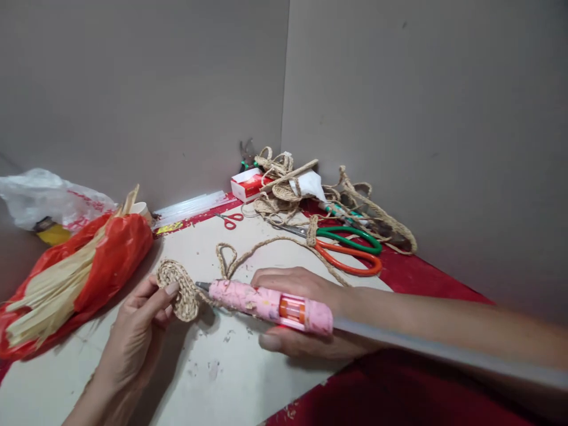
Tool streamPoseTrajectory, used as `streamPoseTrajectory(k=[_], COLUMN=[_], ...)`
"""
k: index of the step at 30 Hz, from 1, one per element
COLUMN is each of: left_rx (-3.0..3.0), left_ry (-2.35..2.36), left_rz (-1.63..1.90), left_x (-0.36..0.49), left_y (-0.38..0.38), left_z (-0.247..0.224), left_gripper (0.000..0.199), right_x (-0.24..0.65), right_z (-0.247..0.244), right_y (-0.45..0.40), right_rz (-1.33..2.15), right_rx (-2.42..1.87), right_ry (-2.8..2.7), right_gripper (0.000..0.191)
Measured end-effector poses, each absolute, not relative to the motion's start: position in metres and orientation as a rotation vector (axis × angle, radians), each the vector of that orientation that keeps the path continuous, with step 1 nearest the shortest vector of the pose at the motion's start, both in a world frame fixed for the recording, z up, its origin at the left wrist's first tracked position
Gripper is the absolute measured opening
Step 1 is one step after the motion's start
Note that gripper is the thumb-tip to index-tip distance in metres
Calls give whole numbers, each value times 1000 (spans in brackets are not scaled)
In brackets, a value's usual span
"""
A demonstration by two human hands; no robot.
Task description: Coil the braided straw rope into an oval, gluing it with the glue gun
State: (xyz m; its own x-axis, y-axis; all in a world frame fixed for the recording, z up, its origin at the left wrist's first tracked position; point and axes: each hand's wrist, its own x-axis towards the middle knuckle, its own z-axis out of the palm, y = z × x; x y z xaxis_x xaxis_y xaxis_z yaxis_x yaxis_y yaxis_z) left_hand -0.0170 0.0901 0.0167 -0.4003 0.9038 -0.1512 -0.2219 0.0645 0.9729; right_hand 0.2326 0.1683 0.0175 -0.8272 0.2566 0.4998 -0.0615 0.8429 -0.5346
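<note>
My left hand (139, 328) pinches a small oval coil of braided straw cord (184, 299) between thumb and fingers. Wrapped round a pink glue gun (266, 305) is my right hand (297, 290), its handle side hidden by the palm. The gun's dark nozzle points left and is at the coil's right edge; whether they touch I cannot tell. A clear glue stick (426, 343) sticks out of the gun's back along the right forearm. From the coil a braided cord (275, 239) runs under the gun and loops behind it across the pale board.
Large scissors (348, 251) with green and orange handles and small red scissors (231, 220) lie behind. Farther back are a red-white box (248, 184), heaped braided cord (284, 201) and glue sticks (193, 207). A red bag (119, 248) of pale straw is at left, near grey walls.
</note>
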Motion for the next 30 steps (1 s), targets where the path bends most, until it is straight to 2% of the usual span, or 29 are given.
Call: streamPoseTrajectory(k=[14,19,24,30], left_rx=[810,827,724,659], left_ry=[1564,1565,1506,1454], left_rz=[1416,1409,1427,1355], left_x=[-7,1,2,3], left_y=[81,81,83,83], left_z=[4,8,12,16], left_gripper=[41,32,37,30], right_x=[222,223,224,223], right_z=[-3,-6,-4,-6], right_y=[157,157,158,159], right_rz=[561,560,630,597], right_rx=[-168,-177,-213,-206], right_ry=[-2313,-2321,-2293,-2314], right_gripper=[33,30,30,26])
